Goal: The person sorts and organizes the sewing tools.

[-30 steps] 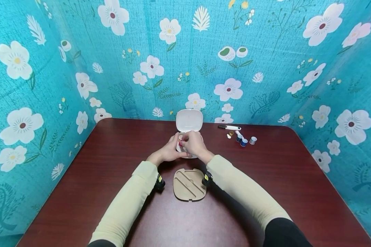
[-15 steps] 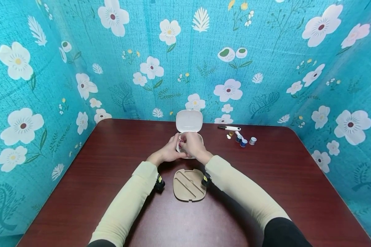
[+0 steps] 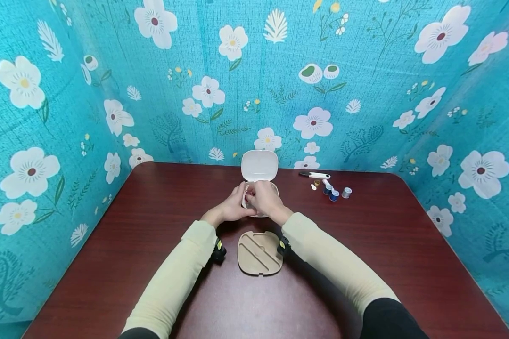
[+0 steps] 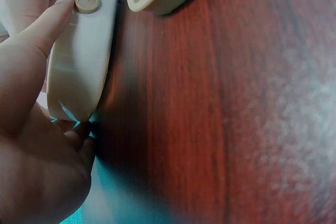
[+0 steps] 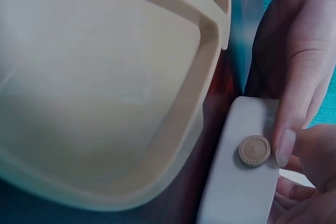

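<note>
A cream-white plastic case stands at the back of the table, its lid point(image 3: 259, 165) raised behind it. My left hand point(image 3: 232, 207) grips the case's left side. In the left wrist view its thumb lies by the round button point(image 4: 87, 2) on the case front point(image 4: 86, 51). My right hand point(image 3: 266, 195) reaches into the case with curled fingers, pinching a small dull-red thing that looks like a thread spool, mostly hidden. The right wrist view shows the left thumb beside the button point(image 5: 254, 151), with the right hand point(image 5: 321, 156) only partly in view.
A tan divided tray point(image 3: 258, 264) lies on the table between my wrists. Right of the case are blue point(image 3: 334, 196) and grey point(image 3: 346, 192) thread spools, a small yellow ring point(image 3: 317, 182), white bits point(image 3: 314, 187) and a black-and-white slim tool point(image 3: 318, 175). A floral curtain hangs behind.
The right hand has shifted slightly within the case, and less of the red thing shows under its fingers now. The left hand, tray and loose things have stayed put.
</note>
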Available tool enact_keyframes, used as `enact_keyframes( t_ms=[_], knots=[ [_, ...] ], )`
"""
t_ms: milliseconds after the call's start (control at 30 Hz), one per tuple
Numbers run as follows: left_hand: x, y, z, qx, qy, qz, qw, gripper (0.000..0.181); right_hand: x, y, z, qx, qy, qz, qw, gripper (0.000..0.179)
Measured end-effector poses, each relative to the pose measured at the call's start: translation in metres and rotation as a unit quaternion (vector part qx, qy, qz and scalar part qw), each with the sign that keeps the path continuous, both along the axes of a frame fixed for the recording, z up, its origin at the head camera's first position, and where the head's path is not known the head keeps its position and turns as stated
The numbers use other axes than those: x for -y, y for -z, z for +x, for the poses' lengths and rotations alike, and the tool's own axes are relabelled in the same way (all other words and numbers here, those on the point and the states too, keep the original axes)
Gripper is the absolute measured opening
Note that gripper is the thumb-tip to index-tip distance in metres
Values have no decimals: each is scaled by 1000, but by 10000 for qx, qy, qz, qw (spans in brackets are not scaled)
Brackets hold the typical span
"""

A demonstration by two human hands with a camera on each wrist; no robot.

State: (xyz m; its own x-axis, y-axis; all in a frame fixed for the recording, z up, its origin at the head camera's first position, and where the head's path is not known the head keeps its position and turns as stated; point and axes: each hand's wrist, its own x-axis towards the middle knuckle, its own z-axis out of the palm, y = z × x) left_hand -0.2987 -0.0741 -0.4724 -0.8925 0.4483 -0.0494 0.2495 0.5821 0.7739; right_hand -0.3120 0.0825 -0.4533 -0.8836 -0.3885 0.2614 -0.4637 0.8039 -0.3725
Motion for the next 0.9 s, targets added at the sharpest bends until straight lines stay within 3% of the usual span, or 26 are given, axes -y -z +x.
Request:
enact_keyframes(
  t_ms=[200, 367, 533, 733, 900],
  knots=[
    [0, -1, 1, -64, 10, 35, 10000, 104, -2, 0, 1, -163, -108, 118, 9997, 3],
    [0, 1, 1, -114, 27, 66, 9999, 101, -3, -1, 3, -227, -180, 203, 9994, 12],
    [0, 1, 0, -45, -8, 18, 10000, 105, -7, -6, 7, 48, -218, 52, 9997, 9],
    [-1, 0, 0, -73, -25, 160, 9998, 104, -16, -12, 13, 422, -272, -231, 9985, 29],
    [-2, 3, 1, -136, -8, 258, 9996, 97, -21, -14, 15, 487, -236, -193, 9983, 27]
  ],
)
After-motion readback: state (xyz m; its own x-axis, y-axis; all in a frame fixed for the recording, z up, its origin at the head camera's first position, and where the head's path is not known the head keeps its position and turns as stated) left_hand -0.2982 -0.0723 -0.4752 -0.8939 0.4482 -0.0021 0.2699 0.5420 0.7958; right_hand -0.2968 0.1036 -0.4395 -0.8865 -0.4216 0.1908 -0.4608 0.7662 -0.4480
